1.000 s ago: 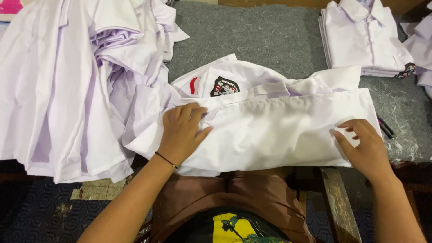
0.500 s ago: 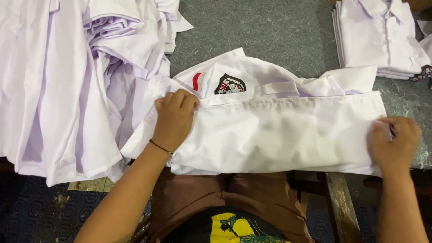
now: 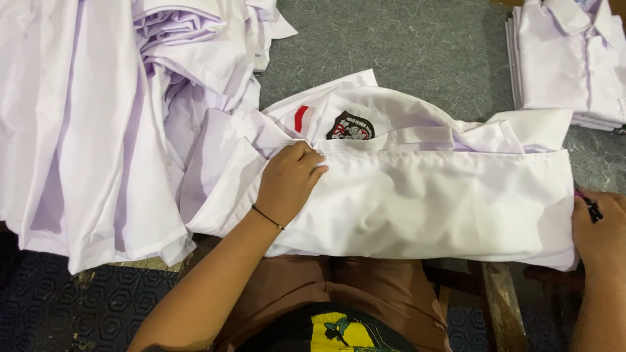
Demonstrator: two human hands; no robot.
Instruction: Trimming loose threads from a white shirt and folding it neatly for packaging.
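Gripping: left hand (image 3: 288, 184) pinches the folded edge of a white shirt (image 3: 424, 202), fingers curled shut on the cloth; right hand (image 3: 598, 225) clasps the shirt's right end, a dark pen (image 3: 590, 207) against its fingers. Shirt lies across the near edge of a grey table (image 3: 417, 45). Loose shirt heap (image 3: 98, 117) left; folded stack (image 3: 570, 58) far right.

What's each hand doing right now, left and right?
Left hand: fingers curled, pressing on the white shirt near its folded edge.
Right hand: closed on the shirt's right end, with a thin dark object by its fingers.
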